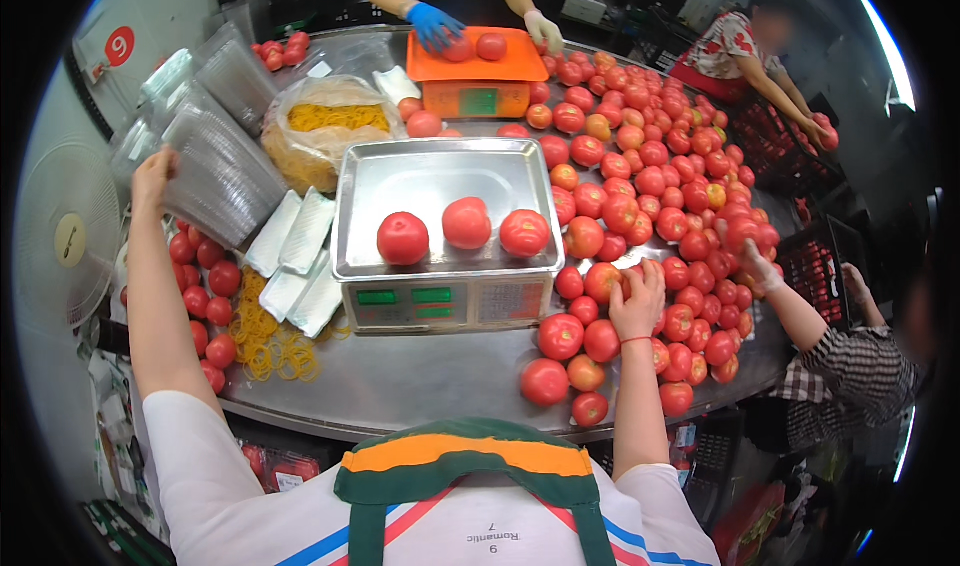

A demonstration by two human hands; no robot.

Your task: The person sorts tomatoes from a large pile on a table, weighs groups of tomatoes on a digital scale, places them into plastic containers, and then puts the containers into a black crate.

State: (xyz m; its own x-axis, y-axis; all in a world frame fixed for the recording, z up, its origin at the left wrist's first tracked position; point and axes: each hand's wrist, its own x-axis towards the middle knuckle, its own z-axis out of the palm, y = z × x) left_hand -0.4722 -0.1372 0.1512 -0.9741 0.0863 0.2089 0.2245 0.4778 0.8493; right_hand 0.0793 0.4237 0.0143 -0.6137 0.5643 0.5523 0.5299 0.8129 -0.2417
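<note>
My left hand [155,180] grips the end of a stack of clear plastic containers [225,172] at the left. My right hand [639,296] is among the tomatoes right of the scale, its fingers curled around a tomato that they partly hide. Another tomato [602,282] lies against its thumb side. Between my hands stands a silver weighing scale [446,168] with lit green displays. Three tomatoes sit in a row on its pan: one at left [403,238], one in the middle [466,222], one at right [524,233].
White pads [289,232] and loose yellow rubber bands [274,345] lie left of the scale, below a bag of rubber bands [337,118]. Across the table, a person's gloved hands [435,27] work at an orange scale [476,63]. Another hand [761,267] reaches in from the right.
</note>
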